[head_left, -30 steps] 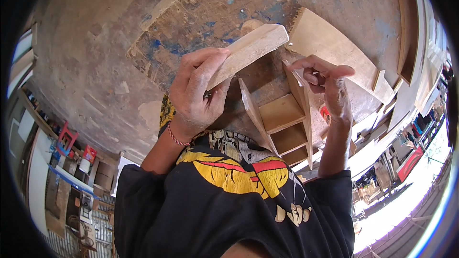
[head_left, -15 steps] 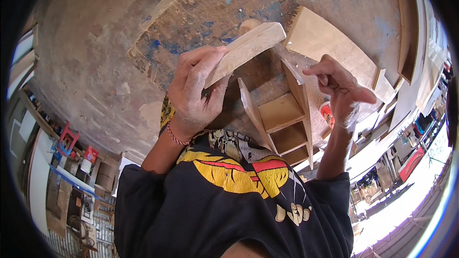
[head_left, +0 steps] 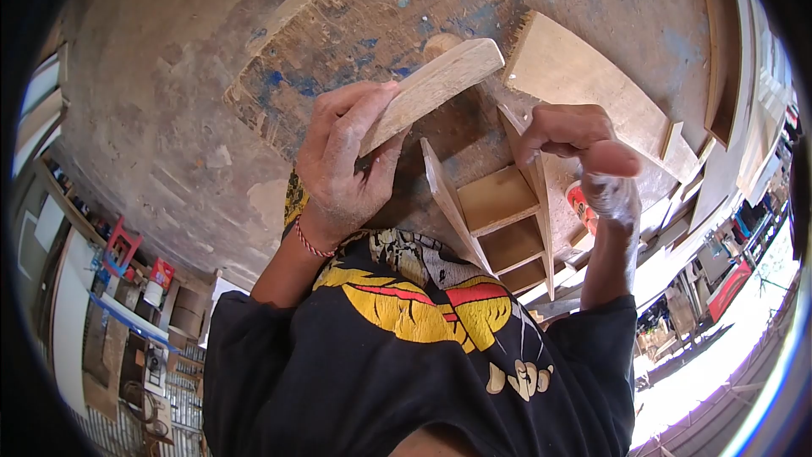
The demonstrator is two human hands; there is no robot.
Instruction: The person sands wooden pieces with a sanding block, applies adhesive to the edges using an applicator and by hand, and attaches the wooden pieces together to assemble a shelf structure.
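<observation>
My left hand is closed around the lower end of a pale wooden block, which slants up to the right above the worktable. On the right, my right hand hovers in the air, its fingers curled and thumb sticking out; whether something small sits between the fingers is hidden. Below and between the hands stands a wooden frame with compartments, its two long sides pointing away from me. The right hand overlaps the far end of its right side.
A flat pale board lies beyond my right hand. Near that wrist is a red container. The worktable has blue paint marks. A long wooden tray and stacked boards are at the right; a red stool is at the left.
My right hand moved right from the frame's side, then turned, and its fingers curled inward. My left hand and the block shifted only slightly.
</observation>
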